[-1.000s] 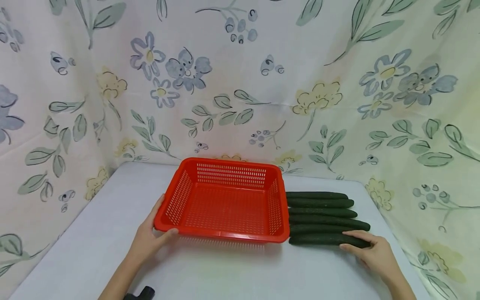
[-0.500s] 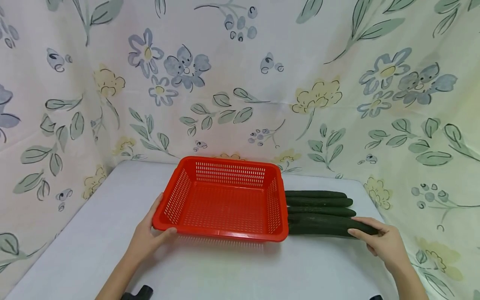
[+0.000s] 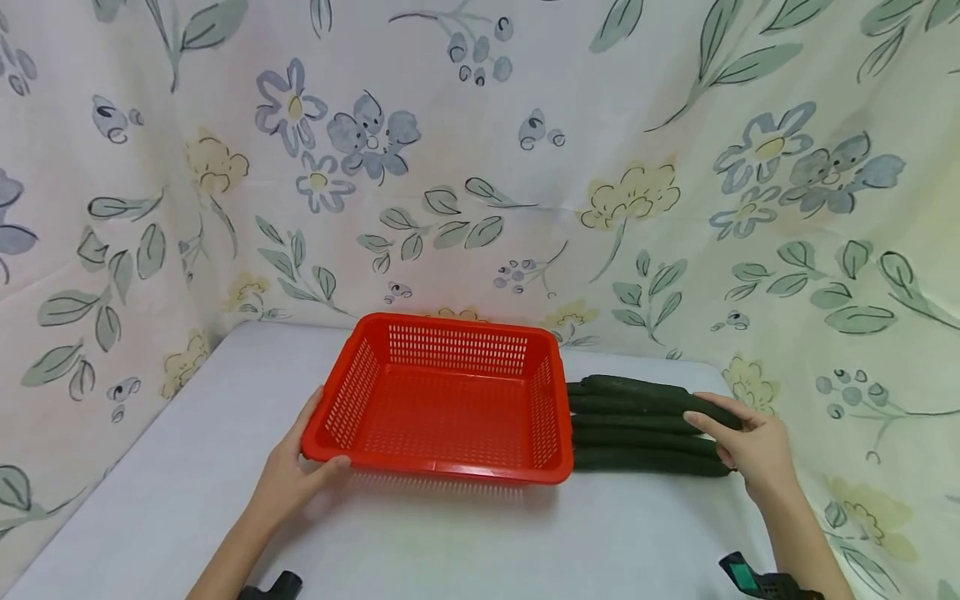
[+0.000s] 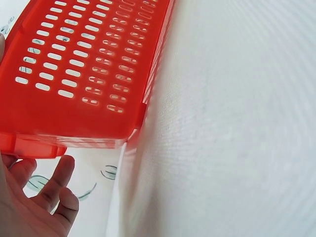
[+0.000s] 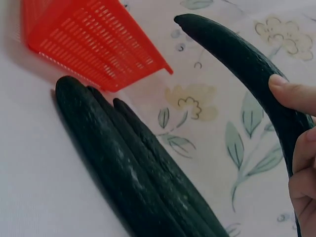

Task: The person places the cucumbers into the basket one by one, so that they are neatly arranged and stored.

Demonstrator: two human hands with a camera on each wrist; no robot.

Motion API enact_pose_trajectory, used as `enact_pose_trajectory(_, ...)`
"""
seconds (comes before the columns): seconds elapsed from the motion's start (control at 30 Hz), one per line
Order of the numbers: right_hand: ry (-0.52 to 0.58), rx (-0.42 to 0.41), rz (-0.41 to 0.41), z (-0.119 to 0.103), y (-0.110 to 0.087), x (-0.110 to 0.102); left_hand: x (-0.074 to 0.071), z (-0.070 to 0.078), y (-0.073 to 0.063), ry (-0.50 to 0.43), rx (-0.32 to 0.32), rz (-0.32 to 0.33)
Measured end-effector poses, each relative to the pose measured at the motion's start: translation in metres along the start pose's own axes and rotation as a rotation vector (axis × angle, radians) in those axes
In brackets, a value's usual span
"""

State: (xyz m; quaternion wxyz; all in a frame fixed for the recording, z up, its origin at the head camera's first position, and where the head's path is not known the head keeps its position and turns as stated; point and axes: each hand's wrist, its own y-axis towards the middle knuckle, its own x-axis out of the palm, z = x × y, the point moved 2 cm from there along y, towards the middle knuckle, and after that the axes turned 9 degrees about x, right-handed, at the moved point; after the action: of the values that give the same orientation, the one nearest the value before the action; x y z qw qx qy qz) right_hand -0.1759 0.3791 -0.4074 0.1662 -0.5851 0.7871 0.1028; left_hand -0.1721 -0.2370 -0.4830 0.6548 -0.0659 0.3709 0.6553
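One broad strip of smooth white desk (image 3: 150, 483) lies between its left edge and the left hand (image 3: 296, 471), whose thumb and fingers grip the near left corner of a red basket (image 3: 465, 477). A small black device (image 3: 273, 587) shows beside that forearm. Rectangular, with slotted plastic walls, the basket sits toward the desk's back edge, with a wide white stretch in front, between the forearms. Just right of it, long, faintly glossy dark green cucumbers (image 3: 637, 460) lie side by side, taking up the room toward the right edge; the basket hides their left ends in the head view. Above the far part of this row, the right hand (image 3: 753, 446) pinches one raised, curved cucumber (image 3: 637, 389) near its right end. A black device with a green panel (image 3: 776, 586) shows by the right wrist. Floral cloth (image 3: 465, 167) hangs along the back and both sides.
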Motion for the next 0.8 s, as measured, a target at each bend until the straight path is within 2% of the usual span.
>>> enact_pose_trajectory(0.23,0.026,0.017,0.033,-0.013,0.013,0.023,0.001,0.002,0.001,-0.013,0.021,0.006)
enact_pose_trajectory(0.43,0.068,0.022,0.027,-0.026,0.025,0.054,0.001,0.001,0.006,-0.023,0.035,0.007)
enact_pose_trajectory(0.8,0.101,-0.02,-0.116,-0.055,0.033,0.117,-0.001,0.001,0.001,-0.035,0.021,0.003)
